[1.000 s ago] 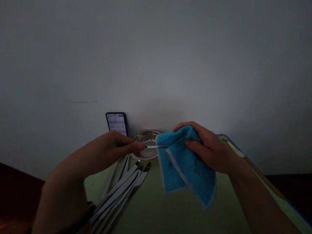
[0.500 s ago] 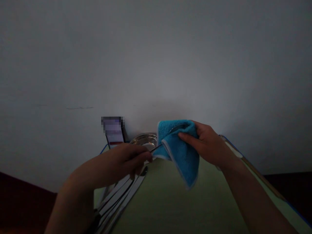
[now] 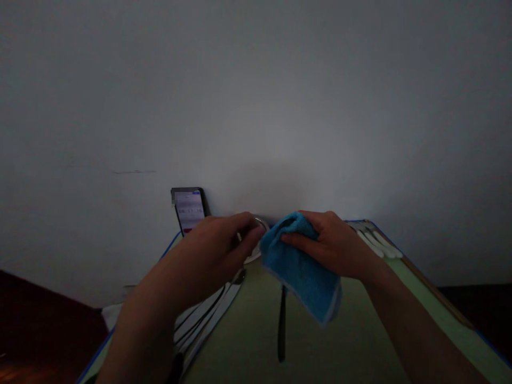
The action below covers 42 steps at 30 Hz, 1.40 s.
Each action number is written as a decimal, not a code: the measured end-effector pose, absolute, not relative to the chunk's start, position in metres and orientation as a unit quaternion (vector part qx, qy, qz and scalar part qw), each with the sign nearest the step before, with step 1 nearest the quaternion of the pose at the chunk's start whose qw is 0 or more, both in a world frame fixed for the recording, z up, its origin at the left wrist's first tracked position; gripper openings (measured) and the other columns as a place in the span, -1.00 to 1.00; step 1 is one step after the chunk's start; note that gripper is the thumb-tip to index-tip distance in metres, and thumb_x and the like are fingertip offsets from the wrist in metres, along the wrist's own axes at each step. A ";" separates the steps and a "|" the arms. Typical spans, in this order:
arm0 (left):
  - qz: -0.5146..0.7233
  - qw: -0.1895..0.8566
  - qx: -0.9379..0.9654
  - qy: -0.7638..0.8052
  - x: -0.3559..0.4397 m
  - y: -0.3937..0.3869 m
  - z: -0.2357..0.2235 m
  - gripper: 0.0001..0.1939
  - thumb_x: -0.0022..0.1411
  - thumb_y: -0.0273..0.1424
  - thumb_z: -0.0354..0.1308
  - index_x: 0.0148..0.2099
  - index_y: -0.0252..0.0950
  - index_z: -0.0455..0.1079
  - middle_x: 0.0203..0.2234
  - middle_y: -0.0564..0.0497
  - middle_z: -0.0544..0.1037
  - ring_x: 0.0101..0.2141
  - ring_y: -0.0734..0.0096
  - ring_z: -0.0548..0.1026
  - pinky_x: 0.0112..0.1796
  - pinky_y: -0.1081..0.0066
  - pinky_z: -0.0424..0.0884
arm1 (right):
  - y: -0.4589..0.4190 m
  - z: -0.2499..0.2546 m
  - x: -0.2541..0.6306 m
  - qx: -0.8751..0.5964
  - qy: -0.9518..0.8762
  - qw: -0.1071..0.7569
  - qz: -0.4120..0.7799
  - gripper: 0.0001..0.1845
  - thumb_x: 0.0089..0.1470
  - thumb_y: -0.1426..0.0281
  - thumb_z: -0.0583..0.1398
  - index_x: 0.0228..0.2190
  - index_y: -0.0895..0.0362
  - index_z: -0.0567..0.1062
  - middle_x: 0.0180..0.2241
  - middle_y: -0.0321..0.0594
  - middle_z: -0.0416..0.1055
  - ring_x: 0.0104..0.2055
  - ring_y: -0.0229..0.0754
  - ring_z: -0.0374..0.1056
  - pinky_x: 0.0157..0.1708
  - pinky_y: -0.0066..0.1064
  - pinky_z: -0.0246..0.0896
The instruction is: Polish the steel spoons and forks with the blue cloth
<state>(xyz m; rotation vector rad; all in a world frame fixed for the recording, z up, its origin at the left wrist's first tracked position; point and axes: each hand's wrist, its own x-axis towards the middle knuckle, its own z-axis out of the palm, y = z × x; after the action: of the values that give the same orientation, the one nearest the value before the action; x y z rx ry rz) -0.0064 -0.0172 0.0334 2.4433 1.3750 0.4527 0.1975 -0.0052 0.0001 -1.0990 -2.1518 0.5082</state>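
Observation:
My right hand (image 3: 326, 245) grips a small blue towel (image 3: 300, 266) with a pale edge, thumb on top and fingers behind. Below the towel a dark utensil handle (image 3: 282, 325) points downward. Its upper end is hidden, and I cannot tell whether the towel holds it or it lies on the table. My left hand (image 3: 228, 242) is just left of the towel, its thumb and fingers apart around nothing visible. Behind its fingertips part of a shiny metal bowl (image 3: 253, 260) shows.
Several long utensils (image 3: 212, 320) with dark ends lie under my left forearm. A phone (image 3: 190, 208) leans against the wall (image 3: 256, 106). White-handled utensils (image 3: 378, 242) lie at the far right of the green table (image 3: 320, 352), whose edge is blue.
My left hand has let go of the thin metal handle it held. The spoon-like head is no longer visible in the towel, and a dark handle now shows below it.

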 end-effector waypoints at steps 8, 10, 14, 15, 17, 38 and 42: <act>0.149 0.069 0.888 0.430 0.003 -0.017 0.028 -0.68 0.29 -0.21 -0.17 -0.31 -0.26 0.31 -0.50 0.07 0.43 -0.48 0.48 0.37 -0.47 0.50 0.20 | -0.008 -0.002 0.188 -0.383 -0.850 0.308 0.189 -0.82 0.01 0.27 0.18 -0.46 0.14 0.43 -0.57 -0.42 0.35 -0.56 -0.41 0.19 -0.54 -0.55 0.01; 0.145 0.053 0.896 0.417 0.003 -0.015 0.027 -0.68 0.30 -0.24 -0.18 -0.31 -0.27 0.32 -0.49 0.06 0.44 -0.49 0.49 0.36 -0.47 0.50 0.20 | -0.008 -0.003 0.187 -0.383 -0.847 0.310 0.200 -0.82 0.01 0.27 0.18 -0.44 0.14 0.44 -0.56 -0.41 0.36 -0.54 -0.39 0.20 -0.52 -0.54 0.02; 0.175 0.001 0.898 0.403 0.004 -0.013 0.026 -0.70 0.29 -0.28 -0.16 -0.36 -0.29 0.32 -0.58 0.09 0.40 -0.57 0.54 0.32 -0.53 0.51 0.14 | -0.009 -0.004 0.188 -0.384 -0.818 0.338 0.264 -0.83 0.02 0.27 0.16 -0.42 0.13 0.43 -0.52 -0.38 0.36 -0.49 -0.35 0.22 -0.49 -0.53 0.08; 0.193 -0.018 0.894 0.404 0.004 -0.013 0.026 -0.70 0.28 -0.29 -0.15 -0.38 -0.29 0.30 -0.62 0.10 0.37 -0.60 0.56 0.29 -0.55 0.52 0.12 | -0.009 -0.004 0.187 -0.386 -0.806 0.343 0.290 -0.82 0.02 0.26 0.15 -0.40 0.13 0.42 -0.51 -0.37 0.36 -0.48 -0.34 0.22 -0.49 -0.52 0.10; 0.232 -0.058 0.880 0.411 0.005 -0.012 0.026 -0.71 0.27 -0.30 -0.12 -0.43 -0.30 0.27 -0.67 0.14 0.32 -0.66 0.61 0.23 -0.58 0.53 0.08 | -0.009 -0.006 0.186 -0.390 -0.782 0.349 0.339 -0.78 0.04 0.22 0.13 -0.38 0.13 0.40 -0.48 -0.35 0.35 -0.46 -0.32 0.23 -0.48 -0.51 0.13; 0.227 0.143 0.873 0.406 -0.003 0.003 0.017 -0.65 0.26 -0.23 -0.09 -0.42 -0.33 0.36 -0.71 0.17 0.25 -0.65 0.63 0.22 -0.59 0.57 0.09 | -0.004 0.003 0.205 -0.413 -0.837 0.249 0.260 -0.75 0.08 0.21 0.08 -0.46 0.13 0.36 -0.53 -0.36 0.32 -0.51 -0.34 0.21 -0.54 -0.51 0.06; 0.243 0.174 0.863 0.408 -0.004 0.003 0.019 -0.65 0.26 -0.25 -0.10 -0.39 -0.32 0.41 -0.70 0.17 0.27 -0.65 0.63 0.23 -0.60 0.60 0.11 | -0.004 0.004 0.205 -0.411 -0.835 0.242 0.275 -0.74 0.07 0.19 0.08 -0.39 0.12 0.42 -0.49 -0.33 0.37 -0.47 -0.31 0.25 -0.51 -0.50 0.10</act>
<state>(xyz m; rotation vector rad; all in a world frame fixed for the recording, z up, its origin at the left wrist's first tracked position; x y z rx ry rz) -0.0037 0.0032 0.0185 2.4453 1.1568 0.6900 0.2047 -0.0039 0.0039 -1.1226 -2.2821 0.7531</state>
